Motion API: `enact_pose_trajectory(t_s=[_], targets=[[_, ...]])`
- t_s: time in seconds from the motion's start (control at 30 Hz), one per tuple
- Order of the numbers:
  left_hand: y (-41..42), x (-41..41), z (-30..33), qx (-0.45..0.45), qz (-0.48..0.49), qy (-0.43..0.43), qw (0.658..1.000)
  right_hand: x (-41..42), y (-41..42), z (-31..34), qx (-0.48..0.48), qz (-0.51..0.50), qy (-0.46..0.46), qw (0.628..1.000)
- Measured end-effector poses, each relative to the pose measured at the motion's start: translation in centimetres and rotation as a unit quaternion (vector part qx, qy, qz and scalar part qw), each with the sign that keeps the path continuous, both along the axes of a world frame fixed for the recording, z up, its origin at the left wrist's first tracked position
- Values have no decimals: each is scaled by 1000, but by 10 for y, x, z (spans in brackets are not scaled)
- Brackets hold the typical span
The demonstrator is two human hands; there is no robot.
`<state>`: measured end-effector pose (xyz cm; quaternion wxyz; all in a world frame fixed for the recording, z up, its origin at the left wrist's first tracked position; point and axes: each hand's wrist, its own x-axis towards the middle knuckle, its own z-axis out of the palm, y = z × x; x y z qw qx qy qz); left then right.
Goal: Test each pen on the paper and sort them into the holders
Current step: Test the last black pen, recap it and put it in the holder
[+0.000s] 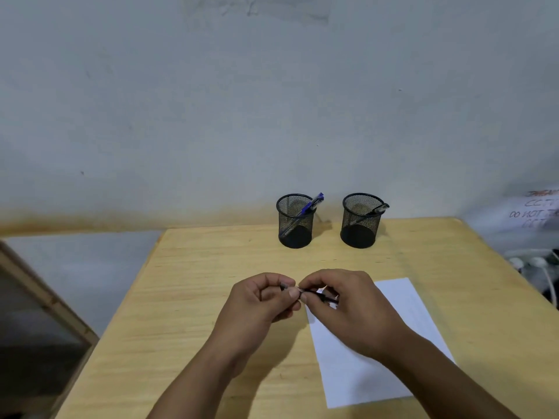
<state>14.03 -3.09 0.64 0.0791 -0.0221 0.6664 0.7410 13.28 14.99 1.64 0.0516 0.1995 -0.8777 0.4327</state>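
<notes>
Wooden frame: I log a slanted pale-wood edge at the lower left of the frame, apart from the table.
Table: light wood top filling the lower middle of the frame, its far edge close to the grey wall.
Left hand: I see it at lower centre, above the table, fingers curled inward and pinched with the thumb on the left end of the pen.
Pen: dark and slim, held roughly level between both hands at lower centre; most of its barrel is hidden by fingers, and I cannot tell whether a cap is on it.
Left holder: black mesh cup, centre of the frame, upright near the table's far edge.
Blue pen: leans in the left holder, top end jutting over the right side of the rim.
Right hand: right of lower centre, fingers closed in a pinch on the pen's right part, hovering over the paper's left edge.
Paper: white sheet, flat on the table at lower right, partly covered by the right hand and forearm.
Right holder: matching black mesh cup just right of the first, the two standing apart.
Dark pen: leans in the right holder, its top end past the right rim.
Note: handwritten sheet at the right edge; I cannot read it in full.
Cables: white plugs and cords at the right edge, beyond the table.
</notes>
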Motion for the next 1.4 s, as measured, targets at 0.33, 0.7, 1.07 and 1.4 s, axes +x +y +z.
enact_pose_trajectory(t_s=[0.33, 0.7, 1.07, 1.4], targets=[[8, 2, 0, -1, 5, 0, 1000, 5, 5, -12, 13, -66, 1, 998], [0, -19, -24, -223, 83, 47, 970, 2, 34, -29, -138, -124, -165, 969], [-5, -16, -56, -471, 130, 46, 871, 5, 57, -51, -296, -234, -241, 894], [21, 9, -65, -536, 71, 217, 813, 5, 68, -54, -429, -157, -246, 855]])
